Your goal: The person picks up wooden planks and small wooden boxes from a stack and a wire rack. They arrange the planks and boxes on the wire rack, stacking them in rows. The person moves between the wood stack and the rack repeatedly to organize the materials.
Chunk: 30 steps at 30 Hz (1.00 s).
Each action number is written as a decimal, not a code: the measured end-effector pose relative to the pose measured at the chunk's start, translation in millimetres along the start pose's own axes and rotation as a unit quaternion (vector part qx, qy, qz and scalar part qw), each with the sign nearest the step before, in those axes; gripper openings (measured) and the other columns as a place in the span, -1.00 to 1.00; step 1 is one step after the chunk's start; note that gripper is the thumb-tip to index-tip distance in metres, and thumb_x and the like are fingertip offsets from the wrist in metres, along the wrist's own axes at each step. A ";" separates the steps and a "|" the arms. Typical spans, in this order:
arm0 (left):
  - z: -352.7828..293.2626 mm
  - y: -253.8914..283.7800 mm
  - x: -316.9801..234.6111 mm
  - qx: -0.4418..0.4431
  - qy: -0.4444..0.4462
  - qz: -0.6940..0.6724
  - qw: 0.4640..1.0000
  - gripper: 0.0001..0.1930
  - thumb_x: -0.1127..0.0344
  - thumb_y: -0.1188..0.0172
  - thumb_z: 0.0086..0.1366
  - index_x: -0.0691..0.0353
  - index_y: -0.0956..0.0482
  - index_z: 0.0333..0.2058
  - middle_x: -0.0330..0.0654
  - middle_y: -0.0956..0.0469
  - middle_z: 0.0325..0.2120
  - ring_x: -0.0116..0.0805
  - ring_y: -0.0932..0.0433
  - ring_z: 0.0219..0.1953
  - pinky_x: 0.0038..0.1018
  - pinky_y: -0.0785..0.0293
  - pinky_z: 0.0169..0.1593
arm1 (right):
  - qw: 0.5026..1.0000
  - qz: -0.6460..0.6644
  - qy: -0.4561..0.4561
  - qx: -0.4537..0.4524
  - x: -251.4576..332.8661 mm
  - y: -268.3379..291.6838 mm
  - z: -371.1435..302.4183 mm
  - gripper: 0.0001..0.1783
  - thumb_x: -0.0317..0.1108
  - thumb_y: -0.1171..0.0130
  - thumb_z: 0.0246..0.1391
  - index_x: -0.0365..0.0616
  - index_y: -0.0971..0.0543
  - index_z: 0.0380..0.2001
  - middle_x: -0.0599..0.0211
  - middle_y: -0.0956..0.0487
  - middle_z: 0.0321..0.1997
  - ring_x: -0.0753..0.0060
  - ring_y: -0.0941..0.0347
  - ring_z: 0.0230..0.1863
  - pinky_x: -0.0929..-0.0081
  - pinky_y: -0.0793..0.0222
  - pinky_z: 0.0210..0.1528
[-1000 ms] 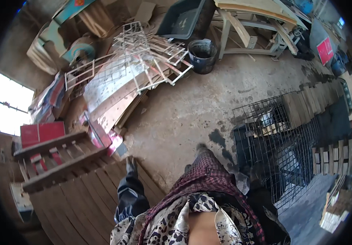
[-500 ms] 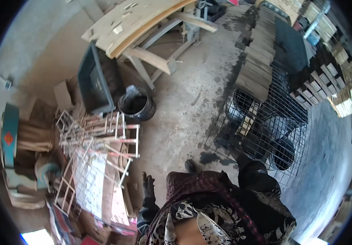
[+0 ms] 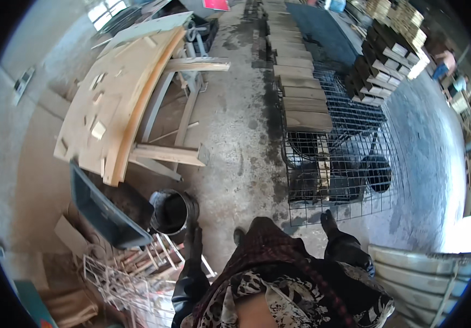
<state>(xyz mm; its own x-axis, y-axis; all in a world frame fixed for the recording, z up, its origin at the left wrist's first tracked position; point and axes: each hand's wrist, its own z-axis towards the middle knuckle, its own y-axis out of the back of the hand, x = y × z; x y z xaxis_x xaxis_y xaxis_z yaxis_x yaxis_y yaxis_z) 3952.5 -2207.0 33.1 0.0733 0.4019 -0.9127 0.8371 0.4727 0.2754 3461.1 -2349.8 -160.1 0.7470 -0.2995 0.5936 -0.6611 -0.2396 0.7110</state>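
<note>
My left hand [image 3: 193,240], in a dark glove, hangs low beside my body with its fingers stretched out and nothing in them. Just beyond it stands a black bucket [image 3: 159,221] with a dark inside. On the other side, my right hand [image 3: 328,220], also dark-covered, hangs below its black sleeve near the close edge of a wire mesh [image 3: 356,206]. Its fingers blend together, and no held object shows. Dark boards [image 3: 307,121] lie in a long row on the mesh's far left part. Round dark containers [image 3: 378,174] show at the mesh.
At the left is a wooden-topped table [image 3: 120,98] with small scraps on it and beams jutting out. A grey tub [image 3: 101,213] leans below it, near a white wire rack [image 3: 131,290]. Stacked boards [image 3: 380,68] stand at the far right. Two people [image 3: 446,63] are in the background.
The view has turned and lifted, so the table, bucket and mesh sit differently in it. My right hand has drawn in from its outstretched place by the mesh. My left hand remains low.
</note>
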 end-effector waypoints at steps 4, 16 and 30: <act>108.0 -43.5 -7.1 0.143 -0.079 0.021 0.986 -0.52 0.36 0.07 0.21 0.27 -0.07 0.10 -0.15 -0.35 -0.15 -0.49 -0.32 -0.16 -0.56 -0.25 -0.10 | 0.992 0.022 -0.103 -0.073 -8.1 -0.1 -19.9 -0.42 -0.10 0.05 0.00 -0.34 -0.24 -0.03 -0.12 -0.29 0.00 0.00 -0.16 0.08 0.34 -0.07 0.08; 329.4 -222.2 -152.6 0.324 -0.094 0.000 0.941 -0.49 0.40 0.06 0.20 0.17 -0.04 0.12 -0.19 -0.36 -0.17 -0.51 -0.33 -0.18 -0.65 -0.22 -0.09 | 0.971 0.031 -0.173 -0.162 39.2 5.3 139.3 -0.46 -0.14 0.07 0.02 -0.27 -0.20 -0.01 0.07 -0.39 -0.17 0.14 -0.29 -0.15 0.31 -0.20 -0.09; 553.6 -325.3 -200.1 0.395 -0.061 0.067 0.914 -0.50 0.37 0.12 0.23 0.10 0.01 0.14 -0.07 -0.31 -0.07 -0.40 -0.37 -0.14 -0.51 -0.31 -0.09 | 0.943 0.259 -0.136 -0.161 252.0 74.1 352.7 -0.55 -0.24 0.12 0.08 -0.15 -0.21 0.04 0.31 -0.39 -0.15 0.47 -0.29 -0.19 0.56 -0.20 -0.15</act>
<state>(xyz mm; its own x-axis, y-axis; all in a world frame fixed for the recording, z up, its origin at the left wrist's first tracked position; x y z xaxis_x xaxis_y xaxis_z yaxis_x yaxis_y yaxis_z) 3965.7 -2875.3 -40.9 0.2235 0.3011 -0.9270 0.9430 -0.3074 0.1275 3575.4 -2768.7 -90.8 0.2557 -0.5354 0.8050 -0.8437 0.2830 0.4562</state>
